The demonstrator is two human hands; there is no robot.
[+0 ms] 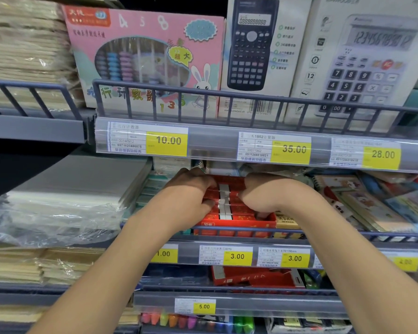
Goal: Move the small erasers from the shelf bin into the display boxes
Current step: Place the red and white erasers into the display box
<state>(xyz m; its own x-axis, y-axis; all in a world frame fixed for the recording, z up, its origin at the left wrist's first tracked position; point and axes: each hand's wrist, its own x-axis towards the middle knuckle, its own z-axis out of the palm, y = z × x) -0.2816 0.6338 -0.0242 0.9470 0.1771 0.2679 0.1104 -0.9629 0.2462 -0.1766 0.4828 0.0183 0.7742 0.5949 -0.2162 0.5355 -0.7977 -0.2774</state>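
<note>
Left hand (191,189) and right hand (263,191) apparently grip boxed erasers (225,201).

Evenly bright across the frame centre, lit from above and ahead. Glare on the clear price-tag strip (227,143) and on the plastic wrap (46,213) at lower left. Deep shadow under the shelf at middle left. Soft throughout, blurred worst at upper right. Shelf rails bowed by wide-angle distortion toward the edges

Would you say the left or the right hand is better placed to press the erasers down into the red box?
Probably the left hand: its fingers already curl over the erasers in the red display box, while the right hand sits at the row's far edge.
</note>
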